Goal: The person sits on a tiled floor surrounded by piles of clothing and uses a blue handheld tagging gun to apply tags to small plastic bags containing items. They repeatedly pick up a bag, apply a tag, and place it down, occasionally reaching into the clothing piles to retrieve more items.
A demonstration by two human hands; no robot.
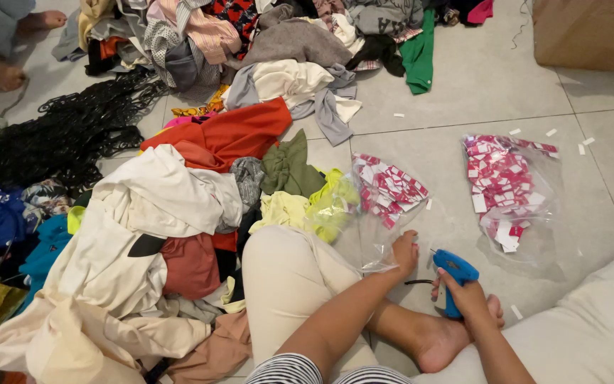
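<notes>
My right hand [467, 293] grips a blue tagging gun [453, 272] just above my bare foot [449, 334]. My left hand [404, 251] pinches the near edge of a clear plastic bag [385, 192] that holds red and white tags and lies on the tiled floor. A second, larger clear bag of the same tags [502, 185] lies to the right, apart from both hands. My legs, in cream trousers [286, 284], are folded in front of me.
A big heap of mixed clothes [179, 206] covers the floor on the left and back. A pile of black hangers [72, 131] lies far left. Another person's bare feet [8, 46] show at top left. Loose paper tags [548, 133] dot the grey tiles.
</notes>
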